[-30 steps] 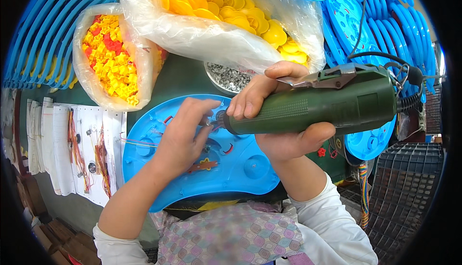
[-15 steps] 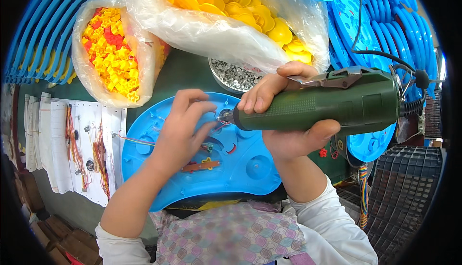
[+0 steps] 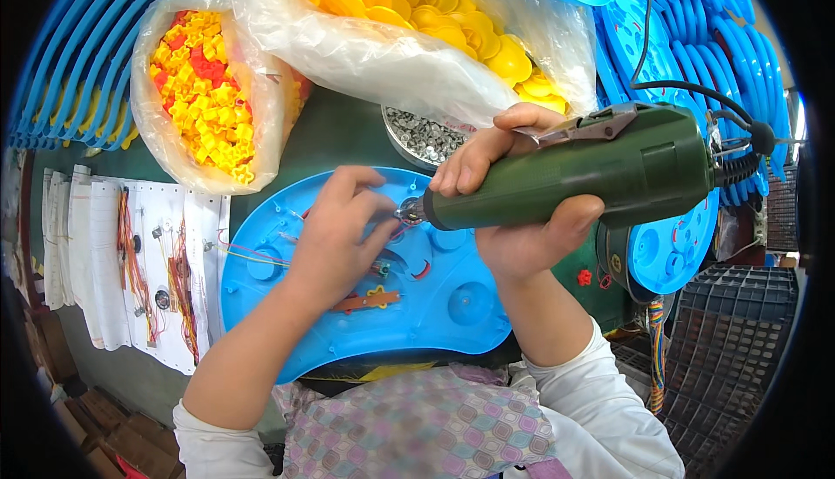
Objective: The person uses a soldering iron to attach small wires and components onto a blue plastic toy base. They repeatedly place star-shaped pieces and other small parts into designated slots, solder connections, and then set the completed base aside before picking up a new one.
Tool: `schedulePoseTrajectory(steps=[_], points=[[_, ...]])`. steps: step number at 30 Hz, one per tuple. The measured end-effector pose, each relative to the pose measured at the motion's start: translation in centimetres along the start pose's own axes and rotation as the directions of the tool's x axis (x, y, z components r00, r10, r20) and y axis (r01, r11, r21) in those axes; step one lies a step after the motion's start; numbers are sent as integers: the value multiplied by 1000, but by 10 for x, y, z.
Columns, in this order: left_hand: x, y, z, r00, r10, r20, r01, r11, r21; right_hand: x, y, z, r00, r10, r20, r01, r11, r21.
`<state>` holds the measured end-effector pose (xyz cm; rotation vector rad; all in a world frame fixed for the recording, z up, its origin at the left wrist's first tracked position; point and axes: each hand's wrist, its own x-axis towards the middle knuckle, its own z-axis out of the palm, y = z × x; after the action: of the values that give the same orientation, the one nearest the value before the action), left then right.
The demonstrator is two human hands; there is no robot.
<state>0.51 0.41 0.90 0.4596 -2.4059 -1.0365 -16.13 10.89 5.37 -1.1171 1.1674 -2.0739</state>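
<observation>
A green electric screwdriver [image 3: 574, 179] lies level in my right hand [image 3: 531, 240], with my fingers over its top and my thumb below. Its tip points left, above a blue plastic shell [image 3: 417, 305]. Close to that tip, my left hand [image 3: 335, 240] has thumb and fingers drawn together; what they pinch is too small to make out. Inside the shell is a narrow brown circuit board [image 3: 367, 302] beside a yellow star-shaped piece [image 3: 377, 290]. Thin wires run out over the shell's left edge.
Behind the shell sit a bowl of small metal parts [image 3: 426, 137], a bag of yellow and red pieces [image 3: 207, 101] and a larger bag of yellow discs [image 3: 391, 53]. Wired parts lie on white sheets [image 3: 156, 262] at left. Blue shells [image 3: 731, 70] are stacked right; a black crate [image 3: 731, 331] stands below.
The screwdriver's rear end has shifted slightly left and down. My left fingers have moved a little, drawing closer around the tip. The shell has stayed nearly in place.
</observation>
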Motion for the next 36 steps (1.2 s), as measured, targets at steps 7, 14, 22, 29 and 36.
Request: schedulePoseTrajectory(steps=[7,14,22,29,36], points=[[-1,0,3,998,30,-51,-30,1000,-2,0,7,-4,999,-4,-46,10,991,135],[0,-5,5,993,99,-67,-98,995,6,0,6,-4,999,-32,-12,33,989,147],[-1,-3,3,998,43,-42,-44,999,-20,8,-9,10,989,119,84,-115,992,-44],[1,-3,2,996,85,-32,-85,996,-1,10,-12,13,983,127,132,-116,989,-92],[-4,-5,3,998,70,11,-70,995,74,-10,-54,-45,934,-196,-298,190,981,-51]])
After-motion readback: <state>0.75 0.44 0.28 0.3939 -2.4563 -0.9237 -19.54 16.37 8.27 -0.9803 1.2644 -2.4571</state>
